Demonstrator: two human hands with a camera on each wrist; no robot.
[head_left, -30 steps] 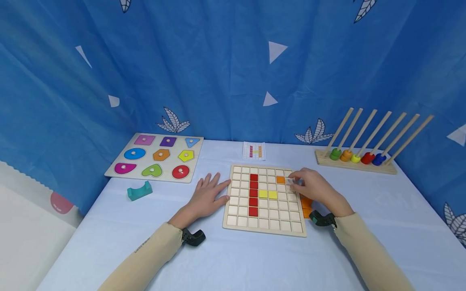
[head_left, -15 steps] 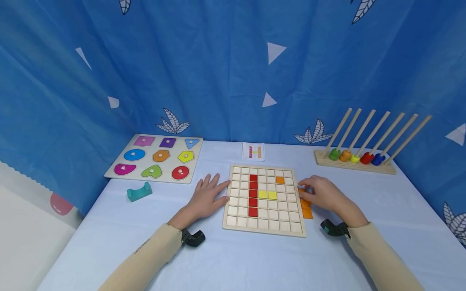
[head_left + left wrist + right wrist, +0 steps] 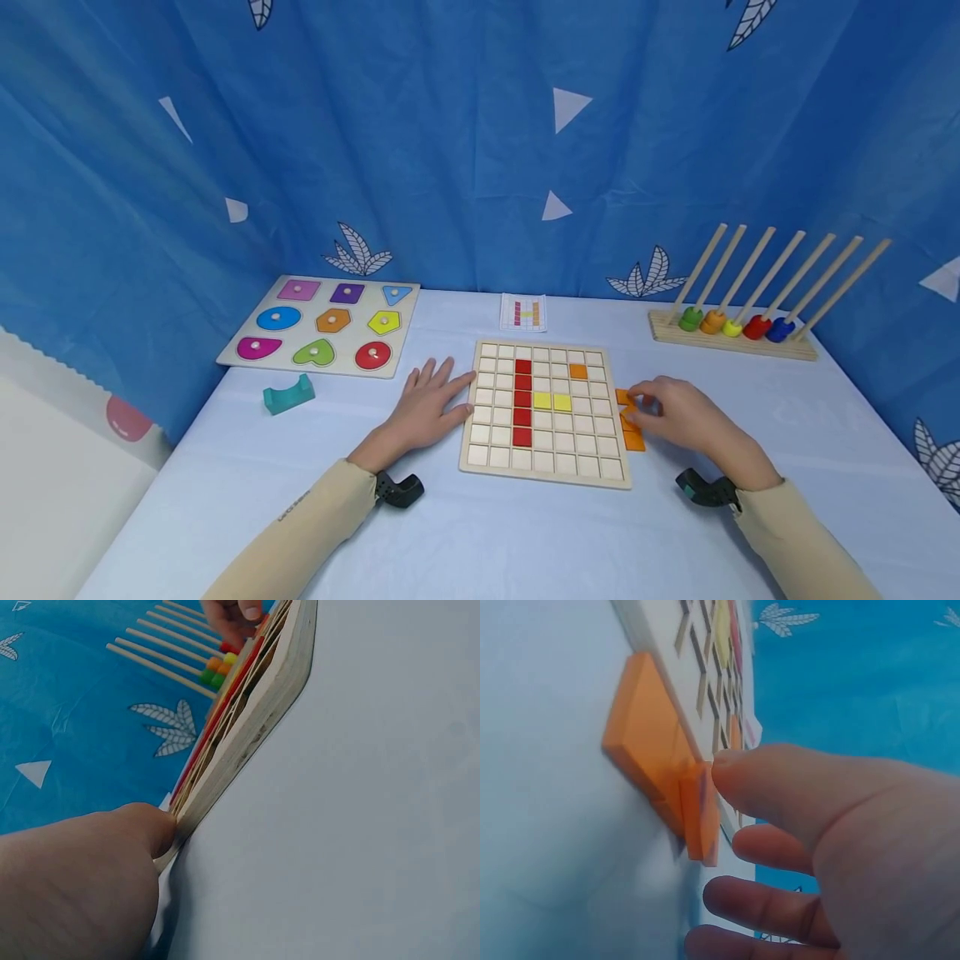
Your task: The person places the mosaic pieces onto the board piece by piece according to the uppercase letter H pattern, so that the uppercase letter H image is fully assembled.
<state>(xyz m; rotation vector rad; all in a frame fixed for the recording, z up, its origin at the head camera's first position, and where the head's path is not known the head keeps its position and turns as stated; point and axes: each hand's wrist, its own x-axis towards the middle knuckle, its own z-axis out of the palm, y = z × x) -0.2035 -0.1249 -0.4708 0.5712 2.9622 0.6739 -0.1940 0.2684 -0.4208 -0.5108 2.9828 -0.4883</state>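
Note:
In the head view, a wooden grid board (image 3: 543, 477) lies flat on the table. It holds a column of red tiles (image 3: 522, 398), two yellow tiles (image 3: 552, 402) and one orange tile (image 3: 578, 371) near the upper right. My left hand (image 3: 423, 410) lies flat with fingers spread, its fingertips touching the board's left edge. Loose orange tiles (image 3: 634, 440) lie along the right edge. There my right hand (image 3: 678, 414) pinches a tilted orange tile (image 3: 700, 814) between thumb and index finger; the index fingertip is partly hidden in the right wrist view.
A small pattern card (image 3: 522, 313) lies behind the board. At the back left is a knobbed shape puzzle (image 3: 356, 333), with a teal curved block (image 3: 288, 395) in front of it. A peg stacker (image 3: 802, 350) with coloured rings stands back right, before a blue curtain (image 3: 450, 167).
My right hand has moved off the board's upper right, down and right to the loose orange tiles, and now pinches one. My left hand has stayed in place.

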